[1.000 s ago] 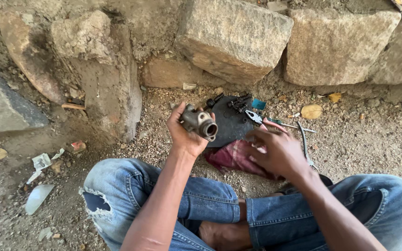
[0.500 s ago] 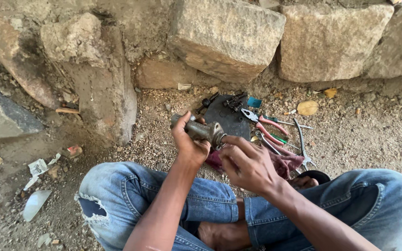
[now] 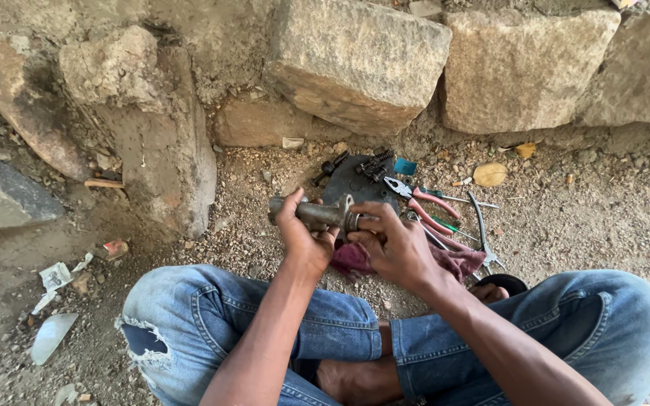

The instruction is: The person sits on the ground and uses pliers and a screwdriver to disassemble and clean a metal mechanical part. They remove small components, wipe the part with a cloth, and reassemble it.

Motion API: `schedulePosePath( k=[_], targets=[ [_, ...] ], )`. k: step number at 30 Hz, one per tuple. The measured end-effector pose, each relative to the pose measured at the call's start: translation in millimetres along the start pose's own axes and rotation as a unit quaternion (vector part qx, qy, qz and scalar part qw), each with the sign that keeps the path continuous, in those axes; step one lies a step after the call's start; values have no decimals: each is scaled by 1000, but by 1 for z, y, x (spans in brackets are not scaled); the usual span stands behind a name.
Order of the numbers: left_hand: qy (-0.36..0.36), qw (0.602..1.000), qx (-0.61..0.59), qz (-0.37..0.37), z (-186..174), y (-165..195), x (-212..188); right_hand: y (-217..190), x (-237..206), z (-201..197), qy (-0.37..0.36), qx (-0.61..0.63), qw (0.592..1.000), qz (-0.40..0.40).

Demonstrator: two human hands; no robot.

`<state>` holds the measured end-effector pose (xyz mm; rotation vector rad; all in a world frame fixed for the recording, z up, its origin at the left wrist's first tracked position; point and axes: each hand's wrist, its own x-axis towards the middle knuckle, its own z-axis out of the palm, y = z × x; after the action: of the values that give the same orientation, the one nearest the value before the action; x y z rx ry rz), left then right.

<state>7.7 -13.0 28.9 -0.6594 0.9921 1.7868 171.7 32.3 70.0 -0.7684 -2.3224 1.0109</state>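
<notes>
On the far left, some scraps of white paper and plastic [image 3: 54,274] lie on the dirt, and they are well apart from the work. Behind them rises a wall of rough grey stone blocks [image 3: 355,60].

The left hand [image 3: 304,237] is closed around a dull grey-brown metal cylinder with a flange near one end [image 3: 314,214]. It holds this part above the ground, in front of the crossed legs in blue jeans [image 3: 212,323], with the cylinder lying about level.

The right hand [image 3: 393,244] is at the right end of the same cylinder. Its fingers are curled around that end, where a small bright metal ring [image 3: 354,221] shows. I cannot tell whether the fingers pinch the ring or only touch it.

As I judge it, the work is in the middle: the part is in the hands and one end is being handled, but other pieces are not yet used. A dark round metal plate [image 3: 355,184] lies on the ground just behind the hands, with several black bolts [image 3: 374,162] on it. A dark red cloth [image 3: 457,259] lies under the hands.

To the right rest pliers with red handles [image 3: 423,204] and thin steel spanners [image 3: 483,229], all untouched.
</notes>
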Motion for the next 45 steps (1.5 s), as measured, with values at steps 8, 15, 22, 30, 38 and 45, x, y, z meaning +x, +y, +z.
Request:
schedulePosePath(
  k=[8, 15, 22, 30, 38, 45],
  targets=[
    [-6, 1000, -20, -17, -4, 0, 7, -3, -1, 0, 20, -51, 998, -34],
    [-13, 999, -22, -37, -5, -2, 9, -3, -1, 1, 72, -89, 986, -120],
    [-15, 998, -34, -46, 0, 4, 1, -5, -2, 0, 111, -25, 988, -104],
    [-197, 972, -101, -81, -3, 13, -1, 11, 8, -47, 33, 16, 997, 70],
    [-216, 961, -129, -117, -7, 15, 8, 36, 16, -67, -30, -218, 955, 199],
    [-150, 981, -97, -70, -2, 17, 5, 71, 22, -89, -96, -331, 895, 285]
  ],
)
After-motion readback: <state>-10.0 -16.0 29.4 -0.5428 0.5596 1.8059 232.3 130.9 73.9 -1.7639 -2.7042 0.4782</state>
